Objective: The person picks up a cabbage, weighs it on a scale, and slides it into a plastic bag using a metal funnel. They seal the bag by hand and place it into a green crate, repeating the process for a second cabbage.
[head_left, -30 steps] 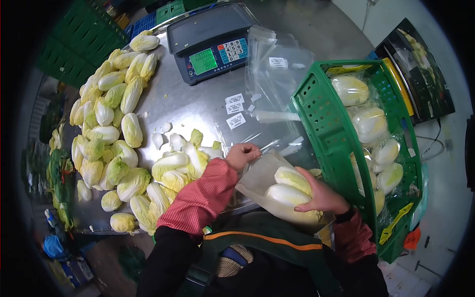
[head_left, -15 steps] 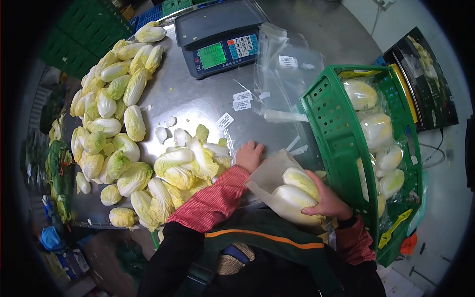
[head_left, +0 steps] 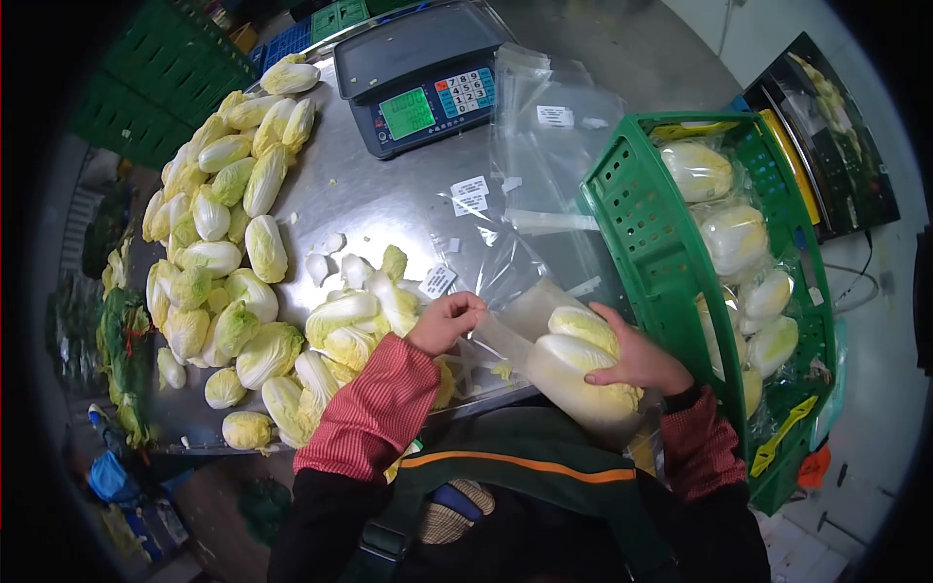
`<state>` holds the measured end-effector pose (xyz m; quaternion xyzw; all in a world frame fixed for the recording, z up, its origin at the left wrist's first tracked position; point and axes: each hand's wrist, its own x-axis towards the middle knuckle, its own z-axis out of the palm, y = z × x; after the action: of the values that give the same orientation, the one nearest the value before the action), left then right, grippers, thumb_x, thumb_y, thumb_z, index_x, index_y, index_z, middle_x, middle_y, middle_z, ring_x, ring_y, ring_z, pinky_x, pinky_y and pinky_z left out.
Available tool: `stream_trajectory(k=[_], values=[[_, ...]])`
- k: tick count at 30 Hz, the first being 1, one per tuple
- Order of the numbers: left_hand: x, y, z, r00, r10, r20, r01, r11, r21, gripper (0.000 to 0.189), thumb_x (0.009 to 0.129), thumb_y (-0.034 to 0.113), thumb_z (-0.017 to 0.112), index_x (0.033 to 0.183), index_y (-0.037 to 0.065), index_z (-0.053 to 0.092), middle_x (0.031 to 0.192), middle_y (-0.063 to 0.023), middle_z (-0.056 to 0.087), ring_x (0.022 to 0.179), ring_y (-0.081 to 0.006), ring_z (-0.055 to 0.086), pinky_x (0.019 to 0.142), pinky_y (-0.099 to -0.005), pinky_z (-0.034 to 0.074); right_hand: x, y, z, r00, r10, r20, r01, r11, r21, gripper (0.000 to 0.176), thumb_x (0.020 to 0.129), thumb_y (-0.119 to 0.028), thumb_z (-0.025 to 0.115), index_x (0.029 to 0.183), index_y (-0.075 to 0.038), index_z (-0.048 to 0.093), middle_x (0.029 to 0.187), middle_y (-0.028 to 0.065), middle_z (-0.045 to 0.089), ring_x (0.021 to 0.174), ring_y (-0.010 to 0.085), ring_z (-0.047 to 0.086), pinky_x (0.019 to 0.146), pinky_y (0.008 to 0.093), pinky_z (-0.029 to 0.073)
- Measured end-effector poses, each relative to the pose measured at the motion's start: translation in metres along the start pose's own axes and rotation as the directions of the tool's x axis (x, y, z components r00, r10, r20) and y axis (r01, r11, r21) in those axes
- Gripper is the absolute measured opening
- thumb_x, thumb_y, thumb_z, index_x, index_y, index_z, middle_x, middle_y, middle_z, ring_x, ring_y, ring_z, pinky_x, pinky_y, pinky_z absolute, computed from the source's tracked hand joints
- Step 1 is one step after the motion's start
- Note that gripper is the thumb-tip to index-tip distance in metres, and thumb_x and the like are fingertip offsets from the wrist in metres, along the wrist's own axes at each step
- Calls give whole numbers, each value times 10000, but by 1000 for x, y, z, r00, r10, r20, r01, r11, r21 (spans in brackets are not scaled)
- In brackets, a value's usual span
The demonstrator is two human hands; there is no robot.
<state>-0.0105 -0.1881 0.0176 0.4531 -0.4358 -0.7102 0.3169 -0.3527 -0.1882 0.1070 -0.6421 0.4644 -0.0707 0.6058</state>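
Observation:
My right hand (head_left: pixel 646 360) is wrapped round a translucent plastic bag (head_left: pixel 544 374) with napa cabbages (head_left: pixel 586 335) inside, low in front of my body. The bag's mouth faces left, toward my left hand (head_left: pixel 447 324). That hand is closed in a pinch on thin clear plastic film (head_left: pixel 501 335) beside the bag's mouth. Just above its knuckles lies a small printed white label (head_left: pixel 437 281). Loose cabbage leaves and trimmings (head_left: pixel 355 316) are heaped to the left of this hand, partly behind the red checked sleeve.
Many loose napa cabbages (head_left: pixel 264 251) cover the left of the metal table (head_left: pixel 330 204). A digital scale (head_left: pixel 418 73) stands at the back. Flat clear bags (head_left: pixel 554 160) and more labels (head_left: pixel 469 194) lie right of centre. A green crate (head_left: pixel 649 209) of bagged cabbages borders the right.
My left hand has drawn back leftward from the table and now pinches film. One label has shifted down toward it. My right hand still holds the bagged cabbages, now slightly further right.

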Motion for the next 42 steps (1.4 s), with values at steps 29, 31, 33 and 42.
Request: stream_trajectory(k=[29, 31, 33, 42], values=[[-34, -49, 26, 781, -272, -562, -102, 832, -545, 619, 1046, 467, 261, 1285, -27, 546, 1166, -170, 644, 1027, -258, 628, 904, -342, 484, 138, 24, 60, 974, 228, -2, -217, 931, 293, 122, 983, -164, 520, 1021, -49, 531, 660, 46, 565, 512, 117, 576, 438, 263, 457], [-63, -63, 26, 779, -344, -524, 162, 918, -363, 570, 1044, 426, 298, 1246, -29, 574, 1137, -177, 652, 1041, -252, 620, 913, -335, 471, 104, 12, 74, 992, 21, -122, -4, 990, 143, 204, 976, -133, 509, 790, -59, 469, 599, 21, 529, 463, 91, 508, 427, 262, 422], [-99, -62, 40, 840, -208, -501, 213, 976, -49, 516, 1038, 384, 334, 1182, -31, 605, 1069, -180, 666, 996, -260, 629, 892, -339, 472, 62, 1, 76, 1000, 25, -13, -24, 997, 70, 172, 969, -112, 506, 808, -58, 479, 629, 15, 530, 492, 77, 498, 439, 247, 396], [-99, 96, 23, 849, 75, -524, -111, 993, -37, 447, 1031, 357, 349, 949, 7, 615, 786, -113, 690, 676, -166, 646, 582, -260, 493, 76, -117, 4, 922, -137, -361, 306, 830, 467, 170, 953, -103, 516, 795, -41, 534, 694, -56, 465, 645, 24, 406, 577, 210, 350]])
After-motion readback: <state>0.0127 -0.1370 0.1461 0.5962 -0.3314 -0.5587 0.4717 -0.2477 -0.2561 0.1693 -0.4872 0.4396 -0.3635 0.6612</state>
